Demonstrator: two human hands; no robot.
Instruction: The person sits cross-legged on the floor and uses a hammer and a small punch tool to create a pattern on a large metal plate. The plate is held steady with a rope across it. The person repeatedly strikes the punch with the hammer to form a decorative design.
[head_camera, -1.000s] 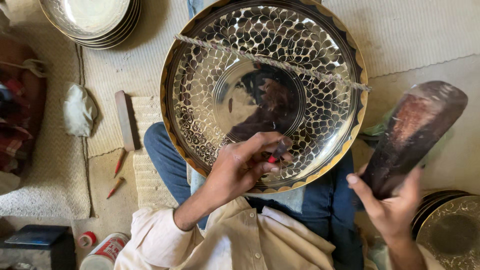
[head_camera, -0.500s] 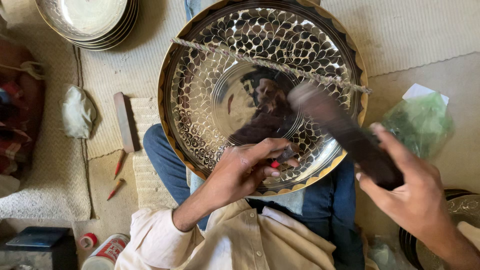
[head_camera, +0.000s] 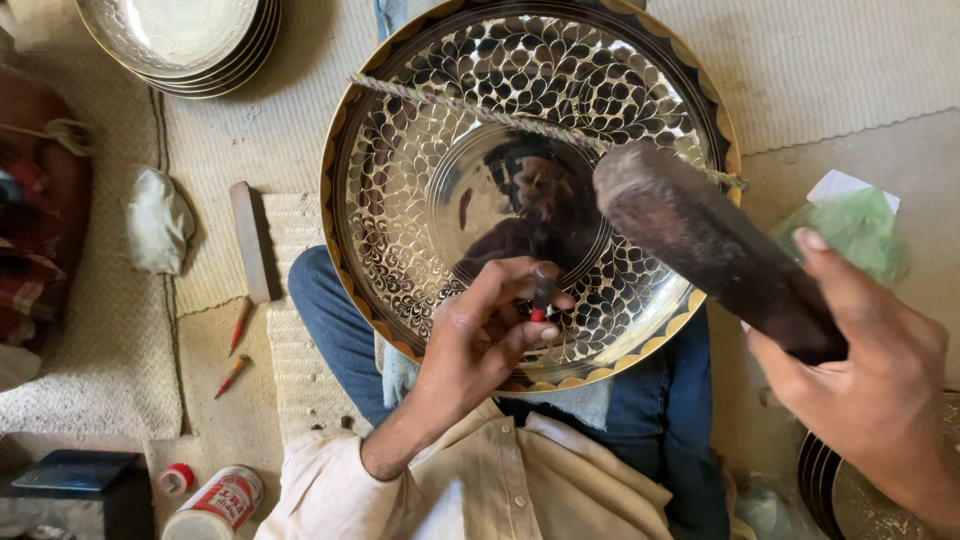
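You hold a punch to a big engraved metal tray on your lap, with a dark wooden mallet raised over it.

The tray (head_camera: 420, 190) is round, shiny and cut all over with a leaf pattern inside a gold-and-black rim; it rests tilted on your knees, and a twisted cord (head_camera: 470, 108) runs across its upper half. Your right hand (head_camera: 880, 390) is closed around the handle of the mallet (head_camera: 700, 240), whose blunt head hangs above the tray's middle. Your left hand (head_camera: 480, 335) pinches a small punch (head_camera: 541, 290) between thumb and fingers, tip down on the tray's lower part. A stack of plates (head_camera: 180, 40) sits at top left, well apart. A flat stick (head_camera: 248, 240) and two red pencils (head_camera: 238, 325) lie on the mat beside your leg.
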